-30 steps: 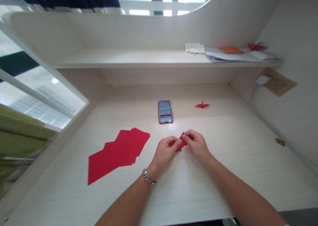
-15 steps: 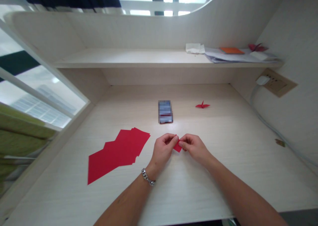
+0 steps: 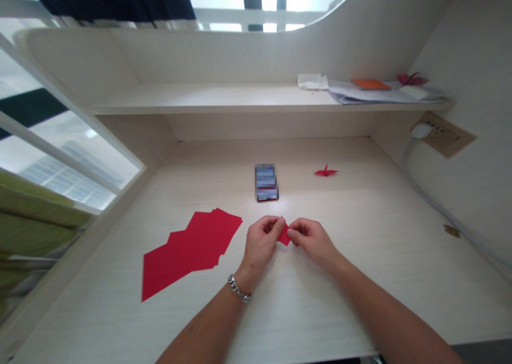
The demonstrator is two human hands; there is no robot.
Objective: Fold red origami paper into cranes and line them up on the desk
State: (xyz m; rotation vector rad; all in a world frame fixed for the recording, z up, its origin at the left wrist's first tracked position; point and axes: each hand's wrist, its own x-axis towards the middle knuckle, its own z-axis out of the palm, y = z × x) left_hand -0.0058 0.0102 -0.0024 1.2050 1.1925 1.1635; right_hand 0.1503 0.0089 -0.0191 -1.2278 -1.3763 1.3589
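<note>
A small folded piece of red paper (image 3: pixel 284 236) is pinched between my two hands, just above the desk. My left hand (image 3: pixel 262 239) grips its left side with thumb and fingers, covering part of it. On the right edge, the thumb and fingertips of my right hand (image 3: pixel 310 237) are closed on the paper. Left of my hands, several red paper sheets (image 3: pixel 188 241) lie overlapped in a fan. Beyond my hands rests a phone (image 3: pixel 266 182) with a blurred screen. A finished red paper crane (image 3: pixel 326 171) sits farther back to the right.
A shelf (image 3: pixel 220 94) runs along the back, bearing papers (image 3: pixel 348 94), an orange square (image 3: pixel 371 84) and another red folded paper figure (image 3: pixel 412 79). On the right wall, a plug and cable (image 3: pixel 420 188) hang from a socket (image 3: pixel 448 134). A window stands at left.
The view has tilted slightly, so the scene sits a little lower. Both hands keep their pinch on the folded paper, with the right fingertips shifted slightly along its edge.
</note>
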